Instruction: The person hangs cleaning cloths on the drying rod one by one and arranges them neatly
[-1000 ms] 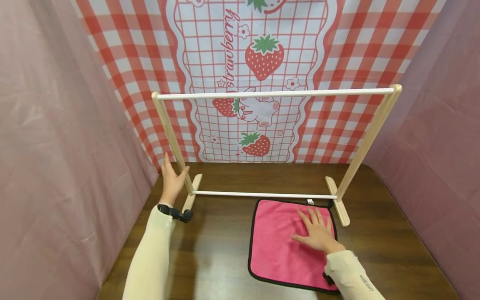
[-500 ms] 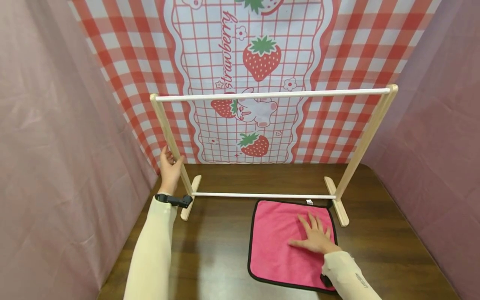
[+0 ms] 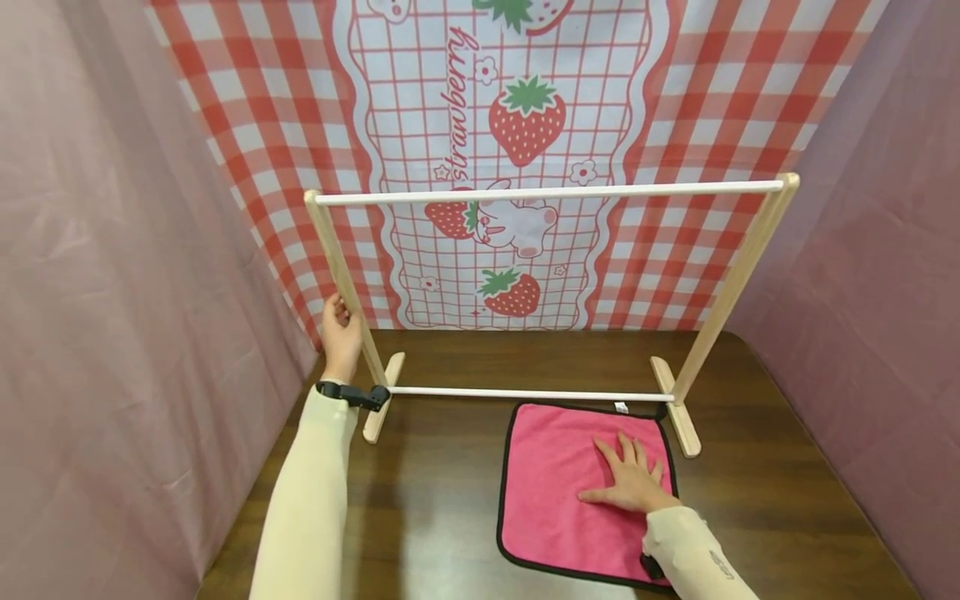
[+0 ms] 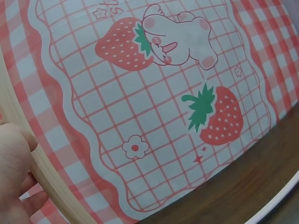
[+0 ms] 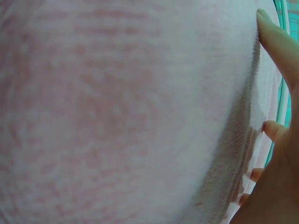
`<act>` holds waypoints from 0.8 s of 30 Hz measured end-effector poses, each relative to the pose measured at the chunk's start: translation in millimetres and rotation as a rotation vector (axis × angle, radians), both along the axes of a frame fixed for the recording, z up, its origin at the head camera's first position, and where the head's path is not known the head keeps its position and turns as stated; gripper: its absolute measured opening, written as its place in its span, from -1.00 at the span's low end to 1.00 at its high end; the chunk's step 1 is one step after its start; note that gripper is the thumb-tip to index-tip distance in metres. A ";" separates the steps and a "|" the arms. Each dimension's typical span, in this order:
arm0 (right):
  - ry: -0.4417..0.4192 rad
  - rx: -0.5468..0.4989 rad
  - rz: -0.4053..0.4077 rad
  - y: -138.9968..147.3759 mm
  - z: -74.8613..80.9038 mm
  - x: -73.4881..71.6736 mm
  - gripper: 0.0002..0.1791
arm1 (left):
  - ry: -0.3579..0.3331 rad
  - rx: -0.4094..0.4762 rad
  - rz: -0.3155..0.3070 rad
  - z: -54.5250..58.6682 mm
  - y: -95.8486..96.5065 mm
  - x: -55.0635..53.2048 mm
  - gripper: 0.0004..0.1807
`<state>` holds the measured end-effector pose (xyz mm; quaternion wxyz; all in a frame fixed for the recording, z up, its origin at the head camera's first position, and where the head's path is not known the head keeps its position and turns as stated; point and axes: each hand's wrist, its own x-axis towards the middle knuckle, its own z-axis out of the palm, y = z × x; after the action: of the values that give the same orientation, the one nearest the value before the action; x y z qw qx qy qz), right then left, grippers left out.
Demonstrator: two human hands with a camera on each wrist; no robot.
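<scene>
A light wooden rack (image 3: 547, 192) with white upper and lower bars stands upright on the table. My left hand (image 3: 342, 340) grips its left post (image 3: 334, 250) in the lower half, fingers curled around the outer side. In the left wrist view, the thumb lies against that post (image 4: 49, 181) and fingertips show behind it. A square pink cloth (image 3: 551, 492) with black edging lies flat in front of the rack's right side. My right hand (image 3: 632, 483) rests on the cloth with fingers spread. Close up in the right wrist view, the cloth looks pale and blurred.
The brown wooden table (image 3: 427, 492) runs back to a red-and-white checked strawberry curtain (image 3: 525, 125). Pink drapes hang at the left (image 3: 135, 275) and right (image 3: 862, 275) sides. A small white tag (image 3: 621, 407) sits at the cloth's back edge.
My left hand has gone from open fingers beside the left post to gripping it, a little higher up. The right hand stays on the cloth, almost unmoved.
</scene>
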<state>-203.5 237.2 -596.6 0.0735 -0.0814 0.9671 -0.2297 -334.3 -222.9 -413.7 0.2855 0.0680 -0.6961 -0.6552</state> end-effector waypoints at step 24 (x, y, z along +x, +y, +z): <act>0.189 -0.093 -0.017 -4.3 -6.0 -8.4 -0.54 | -0.010 -0.107 0.152 4.1 7.8 -2.7 -0.56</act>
<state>-212.0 232.9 -602.6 -0.0236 -0.0978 0.9586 -0.2663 -337.0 -215.1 -409.6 0.3342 0.1084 -0.7242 -0.5934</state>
